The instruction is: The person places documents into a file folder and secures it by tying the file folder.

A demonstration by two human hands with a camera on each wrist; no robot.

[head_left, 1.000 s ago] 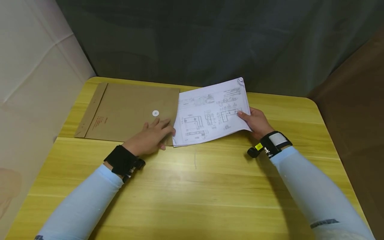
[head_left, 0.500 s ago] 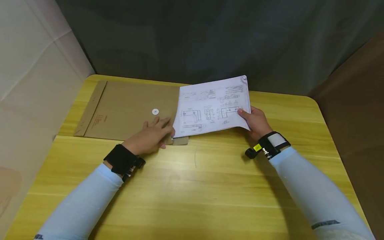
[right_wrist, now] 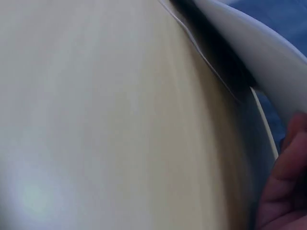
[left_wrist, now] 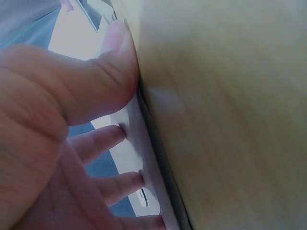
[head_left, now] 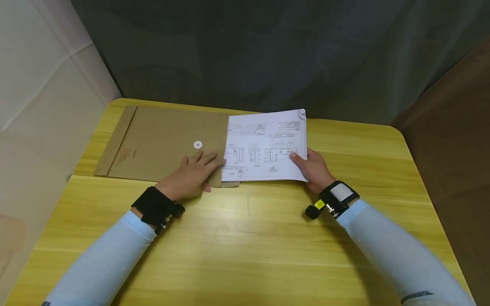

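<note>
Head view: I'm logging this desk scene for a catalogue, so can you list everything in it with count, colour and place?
envelope: one, brown with a white round clasp, flat on the far left of the table, flap end towards the papers.
papers: one stack, white with printed technical drawings, right of the envelope, left edge at its opening.
table: one, yellow wood.
curtain: one, dark grey, behind the table.
left hand: fingers flat on the envelope's near right corner; black wrist strap.
right hand: grips the papers' right edge; black and white wrist strap.
</note>
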